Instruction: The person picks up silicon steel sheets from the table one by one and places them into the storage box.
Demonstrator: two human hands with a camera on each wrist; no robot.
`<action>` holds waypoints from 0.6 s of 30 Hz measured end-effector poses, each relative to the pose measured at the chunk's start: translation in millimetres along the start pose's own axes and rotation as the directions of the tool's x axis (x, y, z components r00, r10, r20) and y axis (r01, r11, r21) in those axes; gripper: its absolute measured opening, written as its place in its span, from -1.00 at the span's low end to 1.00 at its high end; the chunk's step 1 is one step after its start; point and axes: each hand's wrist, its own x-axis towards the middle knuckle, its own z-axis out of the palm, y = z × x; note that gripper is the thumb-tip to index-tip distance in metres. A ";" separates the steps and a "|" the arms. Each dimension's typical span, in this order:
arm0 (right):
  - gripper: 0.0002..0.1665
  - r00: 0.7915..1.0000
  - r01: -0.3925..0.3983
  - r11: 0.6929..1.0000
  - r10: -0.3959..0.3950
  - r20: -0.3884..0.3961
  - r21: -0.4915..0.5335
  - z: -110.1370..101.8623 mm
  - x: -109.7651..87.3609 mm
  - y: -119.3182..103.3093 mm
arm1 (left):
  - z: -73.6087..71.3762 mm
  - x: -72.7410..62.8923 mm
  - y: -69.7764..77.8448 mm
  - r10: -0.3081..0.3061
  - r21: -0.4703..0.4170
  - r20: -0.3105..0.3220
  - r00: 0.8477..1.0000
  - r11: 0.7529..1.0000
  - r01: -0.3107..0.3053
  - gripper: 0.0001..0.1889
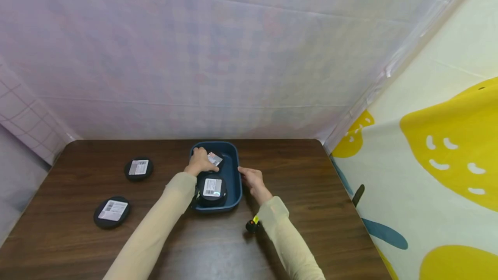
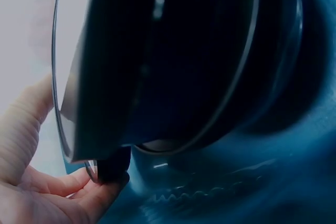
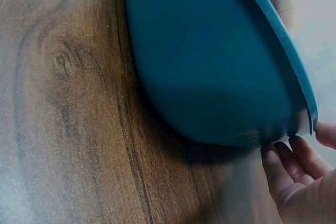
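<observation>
A blue plastic basin stands at the far middle of the table. Inside it, at the back, is a black round container with a white label; my left hand grips it from the left side, thumb toward the front. A second black labelled round container sits in the basin's front part. It looms large and dark in the left wrist view, with the left fingers beyond it on a smaller black edge. My right hand pinches the basin's right rim, thumb on top and fingers against the outer wall.
Two more black round containers with white labels lie on the table's left side, one farther back and one nearer. A small black object with a yellow tag is by the right wrist. Hanging cloths border the wooden table.
</observation>
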 end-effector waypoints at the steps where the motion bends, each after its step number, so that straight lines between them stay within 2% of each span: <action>1: -0.61 1.000 -0.003 1.000 0.003 0.001 0.001 -0.4 0.1 0.0 | 0.5 0.4 -0.2 -0.002 -0.005 0.000 1.000 1.000 0.002 -0.13; 10: -0.59 1.000 -0.003 1.000 0.003 0.012 -0.020 -1.6 0.6 0.0 | 4.4 3.4 -2.6 -0.021 -0.031 0.019 1.000 0.999 0.022 -0.13; 18: -0.59 1.000 0.006 1.000 -0.005 0.021 -0.028 -2.2 -0.1 -0.2 | 7.7 7.4 -3.9 -0.044 -0.006 0.040 0.998 0.999 0.044 -0.13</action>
